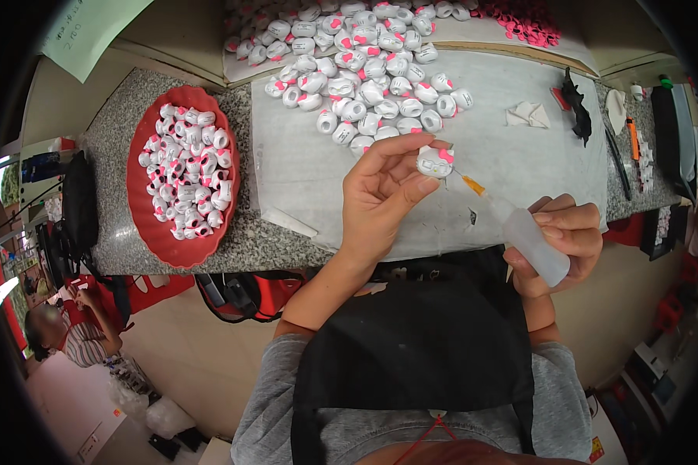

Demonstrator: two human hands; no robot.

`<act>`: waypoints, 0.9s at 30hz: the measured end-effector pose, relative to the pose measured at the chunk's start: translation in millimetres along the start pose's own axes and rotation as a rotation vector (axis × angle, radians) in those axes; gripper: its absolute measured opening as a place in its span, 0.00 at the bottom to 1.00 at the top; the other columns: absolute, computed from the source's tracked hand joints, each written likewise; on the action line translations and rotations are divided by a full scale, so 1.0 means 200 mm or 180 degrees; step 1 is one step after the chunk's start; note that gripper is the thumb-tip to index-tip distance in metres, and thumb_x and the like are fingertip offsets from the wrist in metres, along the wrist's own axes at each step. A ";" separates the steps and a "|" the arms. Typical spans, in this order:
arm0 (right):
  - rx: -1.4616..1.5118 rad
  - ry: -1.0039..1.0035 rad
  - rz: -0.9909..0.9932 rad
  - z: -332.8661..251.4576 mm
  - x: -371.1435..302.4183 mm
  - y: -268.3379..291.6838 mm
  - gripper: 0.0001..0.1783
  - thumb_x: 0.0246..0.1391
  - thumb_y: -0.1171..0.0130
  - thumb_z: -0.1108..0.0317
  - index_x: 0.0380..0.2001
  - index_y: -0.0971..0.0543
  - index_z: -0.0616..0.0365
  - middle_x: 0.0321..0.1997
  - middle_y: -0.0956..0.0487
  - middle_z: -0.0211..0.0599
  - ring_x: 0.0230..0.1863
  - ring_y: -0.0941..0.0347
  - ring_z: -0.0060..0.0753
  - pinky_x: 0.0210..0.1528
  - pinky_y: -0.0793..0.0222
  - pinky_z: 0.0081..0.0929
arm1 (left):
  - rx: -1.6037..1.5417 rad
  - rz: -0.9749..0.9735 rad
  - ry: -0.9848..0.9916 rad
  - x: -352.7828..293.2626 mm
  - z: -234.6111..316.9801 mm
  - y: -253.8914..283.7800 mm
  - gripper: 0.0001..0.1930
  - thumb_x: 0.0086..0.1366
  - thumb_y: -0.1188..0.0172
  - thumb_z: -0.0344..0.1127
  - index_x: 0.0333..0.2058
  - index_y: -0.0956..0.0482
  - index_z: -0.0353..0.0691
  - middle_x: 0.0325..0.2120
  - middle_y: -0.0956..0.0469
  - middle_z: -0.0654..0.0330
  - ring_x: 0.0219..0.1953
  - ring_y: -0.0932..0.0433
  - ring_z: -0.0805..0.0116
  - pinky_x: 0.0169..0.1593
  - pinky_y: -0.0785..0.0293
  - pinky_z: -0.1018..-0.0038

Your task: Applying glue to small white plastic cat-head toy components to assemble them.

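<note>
Head view: my left hand [381, 190] pinches a pink-bowed cat-head bead [433, 163] by its edges, best for something likely light, hard and slick; my right hand [570, 232] wraps a soft-looking squeeze bottle [531, 242], its orange-hubbed needle [473, 185] perhaps touching the bead, above white paper [302, 174].

There are two hands [381, 194] [560, 236], one squeeze bottle [537, 246], one held white piece [433, 163], one worktop [302, 194] and one red tray [163, 252]; loose white pieces [371, 93] and pink pieces [523, 23] run to dozens each, too crowded to count

Pale green paper [89, 31] upper left, crumpled white scrap [528, 115], slim orange tool [634, 141] right
</note>
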State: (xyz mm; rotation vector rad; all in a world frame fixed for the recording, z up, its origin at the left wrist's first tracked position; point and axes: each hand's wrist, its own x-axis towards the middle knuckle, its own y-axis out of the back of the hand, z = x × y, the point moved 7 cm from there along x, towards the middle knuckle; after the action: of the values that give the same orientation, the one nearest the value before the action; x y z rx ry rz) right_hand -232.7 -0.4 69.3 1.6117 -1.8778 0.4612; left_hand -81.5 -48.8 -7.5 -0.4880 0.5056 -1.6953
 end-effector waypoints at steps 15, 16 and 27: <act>0.0135 0.0052 -0.0080 0.00 0.00 -0.02 0.21 0.27 0.35 0.71 0.25 0.36 0.56 0.26 0.36 0.34 0.20 0.41 0.21 0.20 0.40 0.16 | 0.0049 -0.0110 0.0112 0.00 -0.01 -0.02 0.18 0.47 0.47 0.21 0.39 0.37 0.31 0.37 0.33 0.50 0.40 0.32 0.68 0.44 0.37 0.75; 0.0122 0.0047 -0.0063 0.00 -0.01 -0.02 0.21 0.27 0.35 0.71 0.25 0.36 0.56 0.26 0.36 0.34 0.20 0.41 0.21 0.20 0.40 0.16 | 0.0048 -0.0106 0.0113 0.00 -0.01 -0.02 0.18 0.47 0.47 0.21 0.39 0.37 0.31 0.37 0.33 0.50 0.40 0.32 0.68 0.44 0.37 0.75; 0.0131 0.0029 -0.0207 -0.01 0.00 -0.04 0.21 0.26 0.34 0.71 0.25 0.36 0.56 0.26 0.35 0.34 0.20 0.40 0.21 0.20 0.40 0.16 | 0.0866 -0.0231 -0.0492 -0.01 0.02 -0.02 0.16 0.46 0.46 0.20 0.37 0.32 0.33 0.37 0.33 0.57 0.41 0.35 0.71 0.41 0.37 0.77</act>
State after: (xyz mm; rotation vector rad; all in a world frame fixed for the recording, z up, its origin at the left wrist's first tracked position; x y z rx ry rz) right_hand -224.8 -1.1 69.0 1.6894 -1.8143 0.4814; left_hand -82.1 -46.2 -0.7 -0.4383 0.1430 -1.7472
